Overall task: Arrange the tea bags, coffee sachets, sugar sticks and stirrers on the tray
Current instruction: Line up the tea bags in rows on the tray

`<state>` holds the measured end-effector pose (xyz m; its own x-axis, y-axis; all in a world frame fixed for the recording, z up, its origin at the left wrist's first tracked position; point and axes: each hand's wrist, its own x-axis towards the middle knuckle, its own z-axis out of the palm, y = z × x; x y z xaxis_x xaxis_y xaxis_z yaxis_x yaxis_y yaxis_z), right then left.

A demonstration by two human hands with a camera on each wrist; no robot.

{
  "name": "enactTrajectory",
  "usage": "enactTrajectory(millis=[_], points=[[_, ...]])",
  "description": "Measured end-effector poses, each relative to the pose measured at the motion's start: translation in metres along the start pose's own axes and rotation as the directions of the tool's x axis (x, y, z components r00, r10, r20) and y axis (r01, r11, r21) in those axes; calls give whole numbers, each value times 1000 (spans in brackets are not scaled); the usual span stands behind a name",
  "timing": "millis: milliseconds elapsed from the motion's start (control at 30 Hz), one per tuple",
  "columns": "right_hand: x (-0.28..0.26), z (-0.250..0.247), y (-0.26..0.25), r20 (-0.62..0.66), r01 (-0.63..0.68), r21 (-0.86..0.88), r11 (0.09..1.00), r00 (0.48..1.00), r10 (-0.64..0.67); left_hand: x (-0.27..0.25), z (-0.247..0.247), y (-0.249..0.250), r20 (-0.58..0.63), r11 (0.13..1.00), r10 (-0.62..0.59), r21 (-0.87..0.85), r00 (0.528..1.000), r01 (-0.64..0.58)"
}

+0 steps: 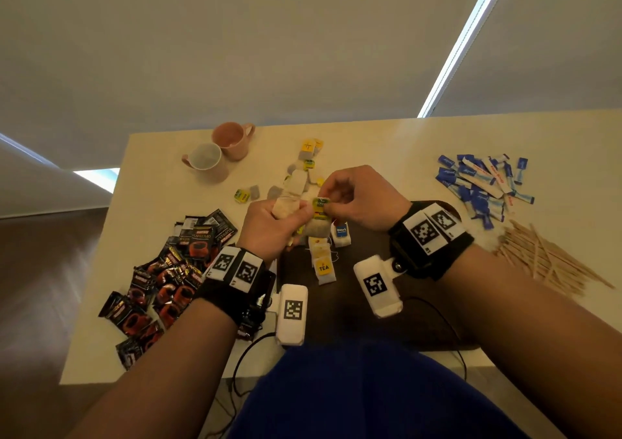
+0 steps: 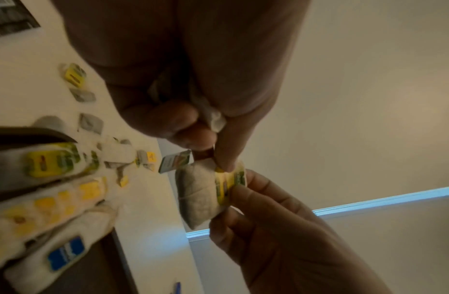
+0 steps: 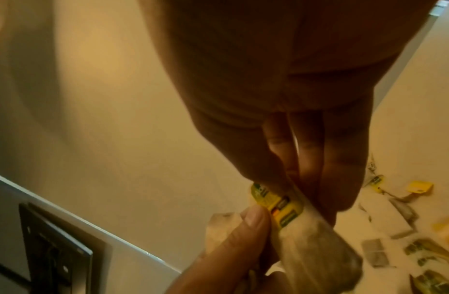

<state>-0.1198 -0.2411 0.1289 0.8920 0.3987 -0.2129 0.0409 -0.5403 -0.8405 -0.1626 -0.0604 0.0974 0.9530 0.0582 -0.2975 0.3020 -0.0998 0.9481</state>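
Note:
Above the far edge of the dark tray [image 1: 363, 307], both hands meet on one tea bag [image 1: 316, 228] with a green and yellow tag [image 1: 321, 205]. My right hand [image 1: 328, 199] pinches that tag [image 3: 276, 204] from above. My left hand [image 1: 304, 209] holds the tag's other side with its thumb and also grips a pale bunch of tea bags [image 1: 286, 207] in its curled fingers. The bag [image 2: 198, 195] hangs below the tag [image 2: 230, 179]. On the tray lies a row of tea bags [image 1: 323, 265], and one with a blue tag [image 1: 341, 233].
Loose tea bags [image 1: 303, 172] lie scattered beyond the hands. Black and red coffee sachets [image 1: 168, 277] are piled at the left, blue and white sugar sticks [image 1: 484, 186] at the far right, wooden stirrers [image 1: 545, 260] near right. Two pink mugs [image 1: 218, 152] stand at the back left.

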Motion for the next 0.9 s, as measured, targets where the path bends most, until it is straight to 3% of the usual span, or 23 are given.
enactTrajectory(millis=[267,467,600,767,900], points=[[48,62,31,47,-134,-319,938,986,157,31,-38,-29,-101,987,-159,-3,982,160],[74,118,60,155,-222,-430,875,937,314,45,-51,-37,-69,980,-201,-11,977,201],[84,126,67,114,-281,-497,821,917,383,44,-55,-43,-19,972,-230,-40,973,230],[93,125,73,92,-257,-611,749,916,389,41,-59,-48,-18,961,-268,-79,963,266],[91,120,76,94,-277,-561,780,915,392,40,-58,-49,-14,953,-292,-90,956,290]])
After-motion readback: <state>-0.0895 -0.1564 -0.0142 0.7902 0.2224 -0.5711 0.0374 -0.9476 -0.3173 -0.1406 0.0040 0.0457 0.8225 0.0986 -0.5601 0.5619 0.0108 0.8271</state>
